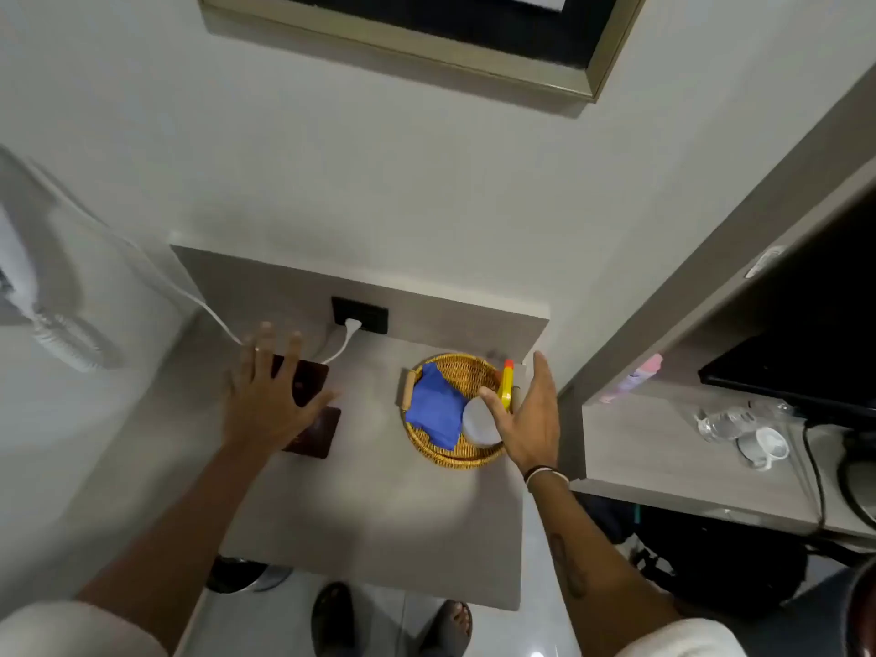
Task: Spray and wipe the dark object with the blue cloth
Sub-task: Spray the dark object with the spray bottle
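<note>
Lying flat on the table (369, 528) w/ your left hand (270, 400) spread open over it, the dark object (310, 431) sat left of the basket (457, 455) holding the blue cloth (433, 410) & spray bottle (506, 386). Your right hand (528, 419) was open, empty, nearing the bottle; a rushed grab could've tipped it or the basket.

A grey table (379, 523) stands against a pale wall (379, 182) under a gold-framed picture (426, 26).

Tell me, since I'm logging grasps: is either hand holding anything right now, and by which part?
Nothing is held. The left hand is spread open over the dark object; the right hand is open beside the yellow spray bottle in the basket.
</note>
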